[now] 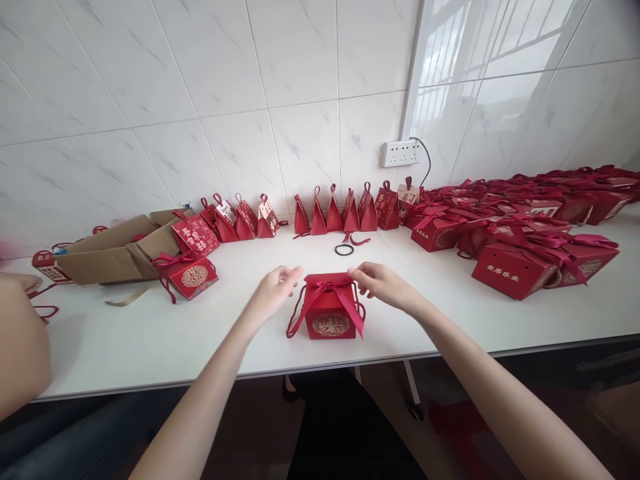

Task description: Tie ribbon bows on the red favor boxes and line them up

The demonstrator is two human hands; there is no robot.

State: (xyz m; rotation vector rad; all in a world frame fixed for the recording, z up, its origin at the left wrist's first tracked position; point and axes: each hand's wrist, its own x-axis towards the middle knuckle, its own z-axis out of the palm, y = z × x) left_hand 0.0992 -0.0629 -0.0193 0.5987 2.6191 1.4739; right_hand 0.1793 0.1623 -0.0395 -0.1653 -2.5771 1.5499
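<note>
A small red gift box [331,325] stands upright near the table's front edge. It has a gold round emblem, a pink-red ribbon bow on top and twisted red cords at its sides. My left hand [276,289] hovers just left of the box's top, fingers loosely bent and apart, holding nothing. At the upper right corner, my right hand [381,283] has its bent fingertips on the box's edge beside the cord. A black ring [344,250] and a loose red ribbon piece [359,241] lie behind the box.
Small red peaked boxes [333,212] line the tiled wall. Many ribboned red boxes [515,272] crowd the right side. On the left are an open brown carton [107,262] and another bowed red box [193,277]. A power strip [401,154] hangs on the wall.
</note>
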